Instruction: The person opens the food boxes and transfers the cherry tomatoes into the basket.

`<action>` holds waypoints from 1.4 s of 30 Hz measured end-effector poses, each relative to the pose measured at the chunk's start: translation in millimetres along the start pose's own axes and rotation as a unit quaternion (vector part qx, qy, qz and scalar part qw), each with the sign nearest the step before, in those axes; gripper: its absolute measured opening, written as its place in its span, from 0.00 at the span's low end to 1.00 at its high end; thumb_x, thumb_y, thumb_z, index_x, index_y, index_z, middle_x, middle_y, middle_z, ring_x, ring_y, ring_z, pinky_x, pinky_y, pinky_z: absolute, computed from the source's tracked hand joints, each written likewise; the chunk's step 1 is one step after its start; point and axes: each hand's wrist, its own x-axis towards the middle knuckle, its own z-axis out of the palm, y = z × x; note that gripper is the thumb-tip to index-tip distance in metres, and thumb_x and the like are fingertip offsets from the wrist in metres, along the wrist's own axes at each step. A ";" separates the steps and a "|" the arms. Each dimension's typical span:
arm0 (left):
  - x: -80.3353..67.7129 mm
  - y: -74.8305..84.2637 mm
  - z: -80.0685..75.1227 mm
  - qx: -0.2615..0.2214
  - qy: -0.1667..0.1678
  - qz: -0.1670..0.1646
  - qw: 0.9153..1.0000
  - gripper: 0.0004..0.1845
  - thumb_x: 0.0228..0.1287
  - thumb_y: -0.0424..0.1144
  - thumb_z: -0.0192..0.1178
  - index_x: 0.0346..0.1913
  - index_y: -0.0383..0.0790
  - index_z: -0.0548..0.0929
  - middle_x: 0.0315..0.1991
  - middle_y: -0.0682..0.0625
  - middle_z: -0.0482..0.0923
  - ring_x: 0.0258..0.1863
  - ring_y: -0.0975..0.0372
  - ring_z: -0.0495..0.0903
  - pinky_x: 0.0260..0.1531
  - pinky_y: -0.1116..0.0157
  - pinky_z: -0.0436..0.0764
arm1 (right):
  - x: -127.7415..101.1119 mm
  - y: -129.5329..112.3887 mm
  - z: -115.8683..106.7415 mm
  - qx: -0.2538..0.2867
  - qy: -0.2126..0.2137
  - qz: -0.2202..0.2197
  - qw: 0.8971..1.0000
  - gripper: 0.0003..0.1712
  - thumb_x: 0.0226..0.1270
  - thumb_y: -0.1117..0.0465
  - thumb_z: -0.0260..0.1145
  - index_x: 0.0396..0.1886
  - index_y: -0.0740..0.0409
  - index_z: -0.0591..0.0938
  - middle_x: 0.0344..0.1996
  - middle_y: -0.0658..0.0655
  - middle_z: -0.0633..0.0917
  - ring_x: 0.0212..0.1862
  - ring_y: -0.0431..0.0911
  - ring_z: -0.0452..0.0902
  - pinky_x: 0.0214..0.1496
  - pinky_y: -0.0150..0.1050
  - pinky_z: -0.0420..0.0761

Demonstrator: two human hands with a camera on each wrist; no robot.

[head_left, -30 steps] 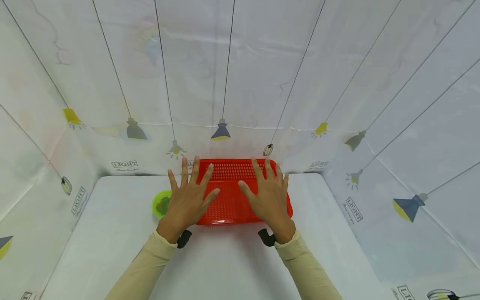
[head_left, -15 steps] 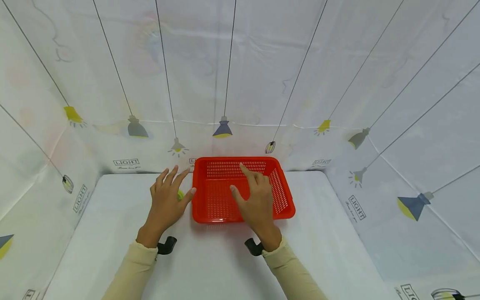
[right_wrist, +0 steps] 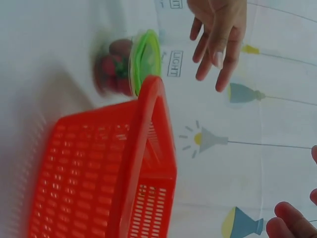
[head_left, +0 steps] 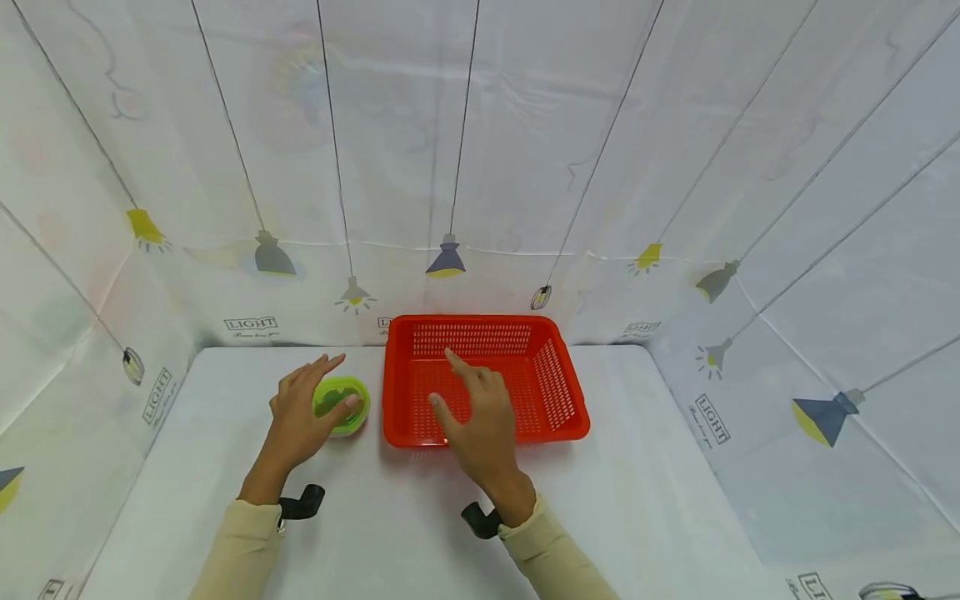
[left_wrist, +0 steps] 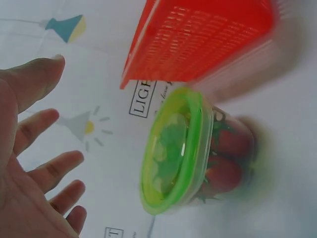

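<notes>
A clear plastic container with a green lid [left_wrist: 190,144] holds several red fruits with green leafy tops [left_wrist: 223,173]. My left hand [head_left: 296,425] hovers over it, fingers spread and slightly bent, holding nothing. Its thumb overlaps the lid in the head view; in the left wrist view the hand is apart from the container. To the right stands a red perforated basket [head_left: 486,320], with no contents showing inside. My right hand [head_left: 483,429] hangs above the basket's front part, thumb and index finger apart, with nothing in its grasp.
Both things stand on a white-covered table [head_left: 420,533]. Behind and at the sides rise white sheets [head_left: 517,167] printed with hanging lamps. A black wrist mount [head_left: 303,502] sits on the left wrist, and another black mount [head_left: 480,521] on the right.
Both hands have moved left and nearer the body, fingers less spread than at first. The left hand has gone from the basket's left side to the container. The basket and container stand in place.
</notes>
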 end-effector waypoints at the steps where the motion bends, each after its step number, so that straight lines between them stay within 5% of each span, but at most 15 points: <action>1: -0.8 -4.2 -0.1 -0.005 -0.004 -0.005 1.000 0.37 0.72 0.51 0.68 0.80 0.55 0.69 0.83 0.38 0.62 0.79 0.35 0.53 0.64 0.31 0.57 | -1.9 -1.3 2.0 0.007 0.000 0.001 1.000 0.36 0.71 0.51 0.75 0.77 0.39 0.75 0.55 0.55 0.87 0.52 0.49 0.79 0.49 0.44 0.84; 13: -7.7 -42.6 -13.1 -0.097 -0.033 -0.046 0.994 0.40 0.73 0.51 0.69 0.83 0.59 0.65 0.84 0.44 0.61 0.81 0.36 0.51 0.71 0.22 0.54 | -14.8 -25.4 26.9 0.084 -0.029 0.019 0.996 0.34 0.73 0.53 0.72 0.77 0.37 0.75 0.50 0.49 0.88 0.52 0.47 0.81 0.49 0.43 0.87; 28: -11.6 -88.1 -9.6 -0.234 -0.085 -0.076 0.965 0.48 0.70 0.40 0.73 0.86 0.56 0.57 0.87 0.46 0.53 0.84 0.40 0.50 0.77 0.27 0.54 | -32.4 -38.0 64.0 0.196 -0.089 0.090 0.972 0.31 0.75 0.56 0.71 0.74 0.36 0.77 0.44 0.52 0.91 0.38 0.42 0.84 0.41 0.40 0.91; 42: -8.3 -114.9 -1.2 -0.322 -0.136 -0.089 0.933 0.46 0.72 0.33 0.69 0.85 0.58 0.58 0.87 0.47 0.52 0.86 0.47 0.49 0.81 0.32 0.48 | -52.8 -41.8 88.1 0.221 -0.146 0.131 0.955 0.31 0.77 0.54 0.69 0.76 0.31 0.74 0.45 0.50 0.91 0.36 0.37 0.84 0.41 0.31 0.88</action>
